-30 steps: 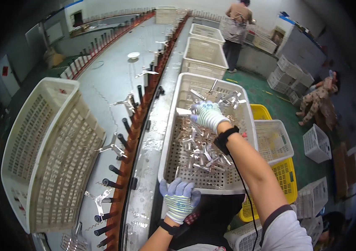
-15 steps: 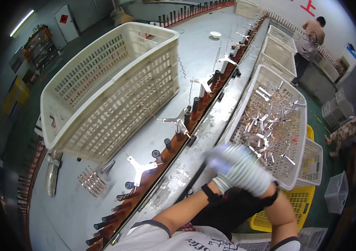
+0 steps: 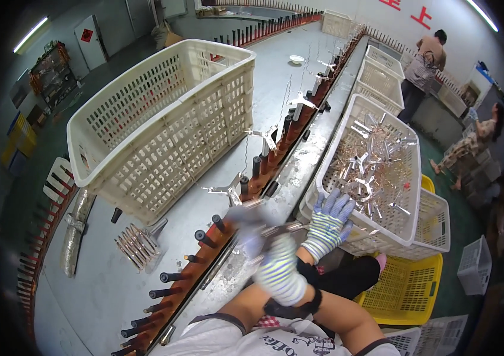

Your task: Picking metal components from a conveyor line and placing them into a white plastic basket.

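A: We see our left hand (image 3: 276, 270), in a striped knit glove, blurred at about six o'clock. It reaches toward the row of black pegs on the reddish-brown rail (image 3: 216, 237) that crosses the grey metal desk (image 3: 145, 285) from seven o'clock up to one o'clock.

B: Is it closed on anything?

A: A small shiny metal fitting (image 3: 252, 216) shows just beyond its fingertips, beside the rail. The blur hides the grip, so we cannot tell whether the fingers pinch it or lie loose.

B: And our right hand (image 3: 329, 219)?

A: It sits just right of centre, gloved too, with fingers spread and resting on the near rim of the white slotted plastic basket of bright metal fittings (image 3: 409, 196) at three o'clock. It holds nothing that we can make out.

B: What else is around us?

A: A big empty white plastic crate (image 3: 145, 130) lies tilted on the desk at ten o'clock. A small bundle of copper-coloured tubes (image 3: 139, 243) lies on the desk at eight o'clock, near the crate's lower corner. More fittings stand on pegs further up the rail. A yellow plastic basket (image 3: 406, 291) sits below the white one at four o'clock. Two other people stand well away at two o'clock.
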### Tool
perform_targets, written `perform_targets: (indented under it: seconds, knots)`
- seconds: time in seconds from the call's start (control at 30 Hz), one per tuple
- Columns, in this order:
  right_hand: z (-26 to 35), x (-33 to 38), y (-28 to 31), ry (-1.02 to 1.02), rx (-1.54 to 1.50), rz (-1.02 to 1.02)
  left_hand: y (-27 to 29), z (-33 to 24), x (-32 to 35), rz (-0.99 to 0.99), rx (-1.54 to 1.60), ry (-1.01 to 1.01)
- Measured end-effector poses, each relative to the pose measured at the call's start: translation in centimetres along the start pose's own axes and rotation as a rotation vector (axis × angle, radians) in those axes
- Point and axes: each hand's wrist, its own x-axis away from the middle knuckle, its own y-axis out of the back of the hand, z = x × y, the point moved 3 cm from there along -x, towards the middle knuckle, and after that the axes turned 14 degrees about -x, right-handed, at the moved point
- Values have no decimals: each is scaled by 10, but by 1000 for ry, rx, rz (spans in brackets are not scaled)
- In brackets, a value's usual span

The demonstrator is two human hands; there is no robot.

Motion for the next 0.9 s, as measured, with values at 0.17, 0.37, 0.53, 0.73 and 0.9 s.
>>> perform_targets:
  seconds: [0.17, 0.37, 0.53, 0.73, 0.9]
  knots:
    - [-20, -22, 76, 123, 146, -189, -12, -10, -1, 5, 41, -6]
    - [-83, -41, 22, -178, -83, 192, -4, -7, -1, 26, 8, -53]
    - [-69, -26, -12, -85, 429, 433, 11, -12, 28, -51, 222, 58]
    - [16, 7, 8, 29, -537, -144, 23, 1, 69, 78, 110, 91]
    - [-64, -46, 45, -193, -213, 21, -5, 3, 84, 69, 242, 162]
